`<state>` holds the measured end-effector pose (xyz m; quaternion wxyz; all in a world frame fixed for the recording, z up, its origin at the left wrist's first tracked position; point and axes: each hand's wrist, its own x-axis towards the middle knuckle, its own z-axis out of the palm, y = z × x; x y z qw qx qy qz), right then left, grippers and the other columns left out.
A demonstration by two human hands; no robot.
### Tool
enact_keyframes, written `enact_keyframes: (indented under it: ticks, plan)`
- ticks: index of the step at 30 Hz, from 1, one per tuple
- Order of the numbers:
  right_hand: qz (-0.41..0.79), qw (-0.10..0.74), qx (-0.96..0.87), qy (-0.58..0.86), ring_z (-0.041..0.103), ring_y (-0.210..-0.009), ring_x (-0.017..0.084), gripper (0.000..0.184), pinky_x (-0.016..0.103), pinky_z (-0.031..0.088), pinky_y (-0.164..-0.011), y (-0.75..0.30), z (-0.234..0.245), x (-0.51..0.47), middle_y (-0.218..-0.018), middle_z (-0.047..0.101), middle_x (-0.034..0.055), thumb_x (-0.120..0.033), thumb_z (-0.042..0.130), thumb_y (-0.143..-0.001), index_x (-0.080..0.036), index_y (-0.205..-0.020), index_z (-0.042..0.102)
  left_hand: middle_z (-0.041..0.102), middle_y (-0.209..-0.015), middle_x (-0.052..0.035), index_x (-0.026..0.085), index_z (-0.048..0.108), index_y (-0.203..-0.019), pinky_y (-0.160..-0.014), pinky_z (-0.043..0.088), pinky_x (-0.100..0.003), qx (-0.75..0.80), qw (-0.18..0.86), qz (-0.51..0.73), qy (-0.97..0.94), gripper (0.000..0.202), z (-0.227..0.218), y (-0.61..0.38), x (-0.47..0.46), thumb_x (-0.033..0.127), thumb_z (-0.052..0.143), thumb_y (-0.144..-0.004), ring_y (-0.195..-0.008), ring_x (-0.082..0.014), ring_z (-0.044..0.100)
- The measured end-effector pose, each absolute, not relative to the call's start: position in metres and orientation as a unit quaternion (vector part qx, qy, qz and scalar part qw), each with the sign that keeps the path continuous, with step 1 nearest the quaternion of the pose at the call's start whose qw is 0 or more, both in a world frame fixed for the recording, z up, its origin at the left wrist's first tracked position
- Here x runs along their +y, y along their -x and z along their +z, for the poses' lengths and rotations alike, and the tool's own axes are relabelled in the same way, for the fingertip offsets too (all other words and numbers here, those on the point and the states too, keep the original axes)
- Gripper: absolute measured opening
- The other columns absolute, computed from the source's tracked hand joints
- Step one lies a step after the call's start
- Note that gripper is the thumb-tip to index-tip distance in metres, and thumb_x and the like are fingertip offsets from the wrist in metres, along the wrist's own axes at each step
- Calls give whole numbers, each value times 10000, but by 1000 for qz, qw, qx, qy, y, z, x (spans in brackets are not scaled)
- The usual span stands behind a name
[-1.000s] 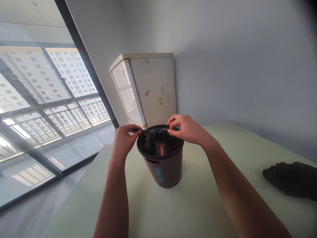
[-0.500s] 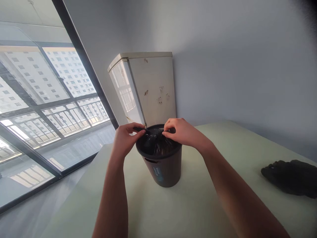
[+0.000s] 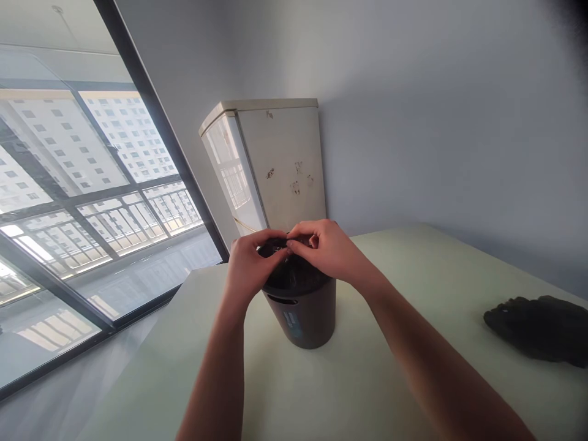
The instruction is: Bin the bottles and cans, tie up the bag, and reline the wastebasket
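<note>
Fingers pinch glossy black plastic.

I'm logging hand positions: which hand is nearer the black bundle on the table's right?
Right. The right hand, over the bin, is left of the black bundle and apart from it; the left hand is farther left.

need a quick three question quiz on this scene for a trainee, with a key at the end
1. What stands on the pale green table?
A) a glass jar
B) a dark bin
C) a teapot

2. True or false: the left hand and the right hand are at opposite ends of the table.

3. Fill in: the black bundle lies on the table to the ____ of the bin.

Key:
1. B
2. False; their fingertips are close together over the bin's mouth, at the black plastic liner.
3. right
</note>
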<state>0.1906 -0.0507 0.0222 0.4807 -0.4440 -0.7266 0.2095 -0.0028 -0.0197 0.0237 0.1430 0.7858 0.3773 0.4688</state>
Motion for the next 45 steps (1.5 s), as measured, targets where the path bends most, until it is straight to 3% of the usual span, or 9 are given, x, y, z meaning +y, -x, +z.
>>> enact_keyframes:
  ticks: [5, 10, 14, 18, 24, 27, 33, 38, 45]
  plan:
    - [213, 503, -719, 429, 499, -695, 131, 230, 289, 392, -632, -196, 28, -51, -815, 638, -5, -413, 749, -850, -250, -1003, 803, 815, -951, 0, 275, 818, -958, -896, 599, -376, 371, 138, 512, -763, 149, 23, 1, -19, 243, 774, -819, -932, -237, 765]
    - [274, 456, -722, 442, 476, -665, 122, 440, 284, 388, -615, -200, 21, -39, -825, 622, -27, -416, 839, -749, -260, -1154, 768, 798, -909, 8, 271, 745, -1093, -909, 588, -384, 368, 150, 539, -743, 321, 25, -3, -24, 171, 762, -788, -916, -236, 775]
    - [253, 443, -747, 425, 487, -679, 129, 156, 290, 375, -636, -196, 14, -33, -769, 615, -23, -351, 729, -827, -218, -892, 776, 781, -858, 21, 274, 678, -1112, -941, 570, -399, 348, 145, 543, -750, 349, 26, -8, -31, 140, 724, -793, -902, -228, 771]
    - [236, 463, -746, 416, 497, -686, 134, 157, 286, 354, -629, -195, 13, -34, -728, 602, -26, -333, 677, -863, -212, -811, 762, 773, -884, 15, 269, 661, -1092, -956, 562, -396, 311, 147, 557, -756, 304, 26, -10, -33, 170, 740, -816, -933, -230, 766]
    - [200, 521, -705, 437, 527, -679, 136, 141, 284, 409, -655, -199, 15, -32, -684, 603, -37, -314, 714, -851, -198, -800, 776, 790, -954, -28, 267, 572, -1193, -897, 569, -392, 328, 171, 579, -727, 401, 33, -4, -37, 351, 793, -869, -966, -252, 763]
    - [208, 568, -673, 424, 642, -779, 199, 190, 329, 498, -737, -200, 16, -31, -774, 701, -8, -375, 777, -829, -194, -880, 806, 791, -943, -35, 261, 557, -1156, -796, 557, -354, 364, 175, 591, -698, 269, 34, -1, -34, 398, 680, -959, -961, -246, 763]
    - [225, 703, -581, 343, 735, -993, 276, 231, 433, 576, -972, -200, 21, -39, -969, 791, 70, -415, 835, -822, -196, -889, 804, 777, -1077, -30, 254, 634, -1033, -871, 526, -385, 434, 86, 571, -692, 90, 20, 6, -10, 290, 612, -953, -1001, -239, 737]
    - [218, 811, -473, 267, 743, -998, 245, 208, 405, 589, -988, -196, 20, -36, -977, 788, 41, -377, 884, -791, -219, -895, 797, 738, -1205, -68, 251, 706, -1118, -975, 504, -445, 480, 59, 444, -755, 266, 8, 9, 8, 219, 498, -955, -1053, -274, 699]
    - [223, 882, -381, 163, 725, -981, 202, 211, 368, 599, -978, -199, 28, -37, -979, 756, 4, -345, 898, -778, -227, -885, 760, 762, -1123, -88, 217, 780, -997, -928, 511, -385, 494, 91, 307, -808, 387, 6, 9, 12, 134, 406, -944, -1052, -277, 690]
